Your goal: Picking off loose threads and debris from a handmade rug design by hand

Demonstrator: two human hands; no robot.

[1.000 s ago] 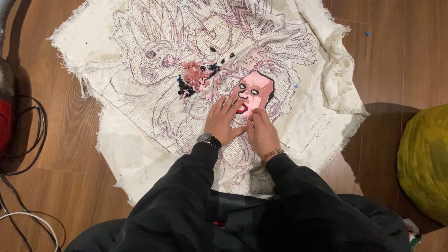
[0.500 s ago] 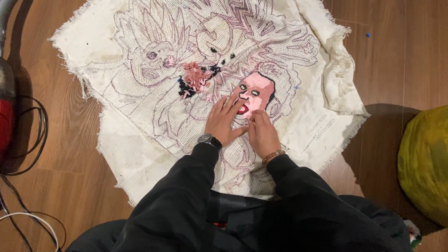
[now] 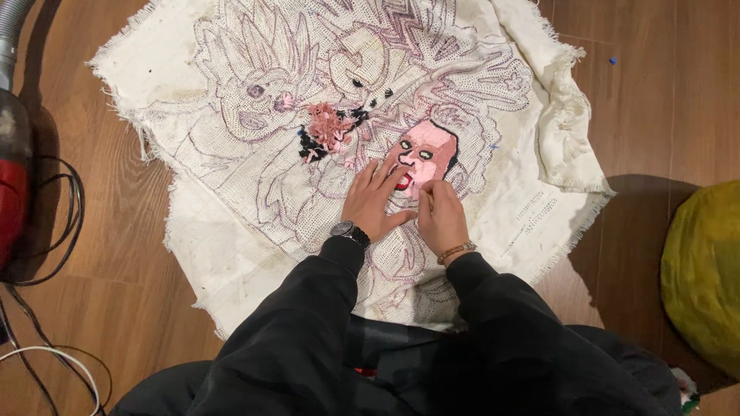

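white canvas cloth (image 3: 231, 254) spread flat on the wooden floor (image 3: 108, 254), covered in purple outline drawings. pink tufted face patch (image 3: 426, 150) sits right of the cloth's middle; a loose clump of pink and black yarn bits (image 3: 327, 129) lies to its left, apart from it. left hand (image 3: 374, 202) pressed flat on the cloth, fingers spread, tips touching the lower edge of the face patch, holding nothing. right hand (image 3: 441, 216) just beside it, fingers pinched together at the patch's lower edge; what they pinch is too small to tell. red vacuum (image 3: 11, 177) at far left, yellow-green bundle (image 3: 705, 270) at far right.
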